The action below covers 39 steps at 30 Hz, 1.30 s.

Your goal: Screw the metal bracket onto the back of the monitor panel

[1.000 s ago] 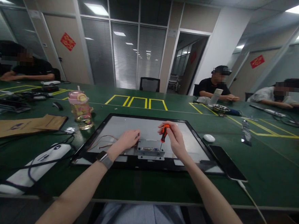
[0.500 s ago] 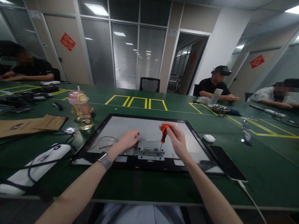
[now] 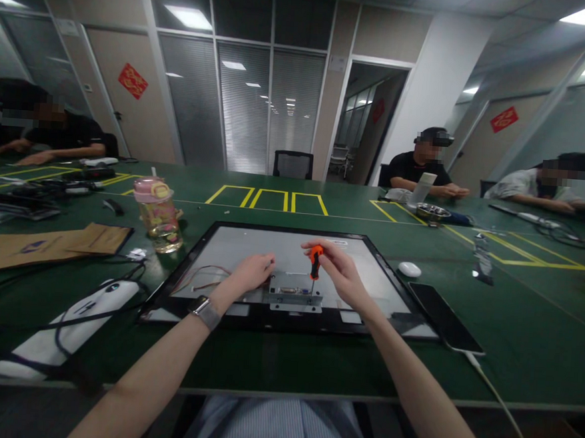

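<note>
A monitor panel (image 3: 231,241) lies face down on the green table, its grey metal back up inside a black frame. Near its front edge sits a small metal connector bracket (image 3: 294,294). My right hand (image 3: 338,275) pinches an orange-handled screwdriver (image 3: 314,264), held upright with its tip down on the bracket. My left hand (image 3: 249,273), with a watch on the wrist, rests curled on the panel against the bracket's left end; what its fingers hold is hidden. Thin red and white wires (image 3: 201,276) run across the panel to the left.
A pink drink bottle (image 3: 157,215), brown paper envelopes (image 3: 45,242) and black cables (image 3: 67,290) lie to the left. A white mouse (image 3: 409,269) and a black phone (image 3: 443,317) on a cable lie to the right. Three other people sit at the table's far sides.
My right hand and the screwdriver shifted slightly left and up over the bracket. My left hand stayed in place.
</note>
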{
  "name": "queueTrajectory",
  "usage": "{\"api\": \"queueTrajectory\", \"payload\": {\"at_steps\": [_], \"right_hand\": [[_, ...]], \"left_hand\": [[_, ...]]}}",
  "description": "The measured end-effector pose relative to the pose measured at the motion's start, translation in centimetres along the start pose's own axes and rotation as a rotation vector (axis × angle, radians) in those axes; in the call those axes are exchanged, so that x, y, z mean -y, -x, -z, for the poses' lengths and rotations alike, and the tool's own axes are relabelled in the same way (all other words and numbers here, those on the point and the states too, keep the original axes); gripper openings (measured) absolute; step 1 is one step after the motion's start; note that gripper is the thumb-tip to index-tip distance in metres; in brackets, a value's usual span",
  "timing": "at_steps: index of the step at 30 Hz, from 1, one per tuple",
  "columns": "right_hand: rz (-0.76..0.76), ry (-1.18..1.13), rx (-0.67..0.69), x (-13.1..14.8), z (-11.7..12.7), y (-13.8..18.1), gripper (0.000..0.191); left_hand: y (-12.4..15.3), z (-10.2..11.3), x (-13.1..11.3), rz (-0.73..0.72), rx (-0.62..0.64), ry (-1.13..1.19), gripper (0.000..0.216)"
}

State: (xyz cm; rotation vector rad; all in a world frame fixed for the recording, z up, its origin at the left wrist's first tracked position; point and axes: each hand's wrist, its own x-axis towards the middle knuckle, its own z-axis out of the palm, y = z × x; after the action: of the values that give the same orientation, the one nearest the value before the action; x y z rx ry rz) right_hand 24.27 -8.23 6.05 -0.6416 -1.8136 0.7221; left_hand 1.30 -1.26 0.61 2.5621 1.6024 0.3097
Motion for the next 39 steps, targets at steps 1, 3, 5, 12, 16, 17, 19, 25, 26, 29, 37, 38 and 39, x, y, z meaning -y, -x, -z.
{"api": "queueTrajectory", "payload": {"at_steps": [1,3,5,12,16,17,19,25,26,29,37,38,39], "right_hand": [[0.009,0.010,-0.002,0.1,0.0,0.0,0.026],[0.038,0.020,-0.034,-0.2,-0.1,-0.1,0.022],[0.070,0.022,-0.094,-0.6,-0.1,-0.2,0.019],[0.070,0.129,-0.193,-1.4,0.0,-0.2,0.022],[0.021,0.037,-0.078,-1.0,0.2,-0.1,0.029],[0.015,0.019,-0.061,-1.0,0.2,-0.1,0.028],[0.021,0.014,-0.051,-1.0,0.2,-0.1,0.025],[0.072,0.104,-0.161,-1.6,0.3,-0.2,0.019],[0.065,0.119,-0.162,-1.7,0.3,-0.2,0.020],[0.028,0.102,-0.104,-1.6,0.4,-0.1,0.029],[-0.006,0.032,-0.030,-0.9,0.3,-0.2,0.025],[0.001,0.056,-0.052,-1.0,0.3,-0.2,0.025],[0.010,0.079,-0.078,-1.1,0.3,-0.3,0.025]], "left_hand": [[0.0,0.0,0.0,-0.001,0.000,-0.002,0.020],[0.0,0.0,0.0,-0.004,-0.002,-0.004,0.019],[0.0,0.1,0.0,-0.006,-0.003,-0.005,0.019],[0.0,0.0,0.0,-0.017,-0.005,-0.006,0.020],[0.0,0.0,0.0,-0.012,-0.004,-0.009,0.020],[0.0,0.0,0.0,-0.011,-0.004,-0.010,0.020],[-0.1,-0.1,0.0,-0.012,-0.003,-0.012,0.020],[-0.1,-0.5,0.3,-0.023,-0.011,-0.022,0.020],[-0.1,-0.5,0.3,-0.026,-0.013,-0.023,0.020],[-0.1,-0.5,0.3,-0.029,-0.014,-0.029,0.019],[-0.1,-0.6,0.4,-0.033,-0.019,-0.047,0.019],[-0.1,-0.6,0.5,-0.032,-0.019,-0.047,0.019],[-0.1,-0.6,0.5,-0.032,-0.019,-0.048,0.019]]}}
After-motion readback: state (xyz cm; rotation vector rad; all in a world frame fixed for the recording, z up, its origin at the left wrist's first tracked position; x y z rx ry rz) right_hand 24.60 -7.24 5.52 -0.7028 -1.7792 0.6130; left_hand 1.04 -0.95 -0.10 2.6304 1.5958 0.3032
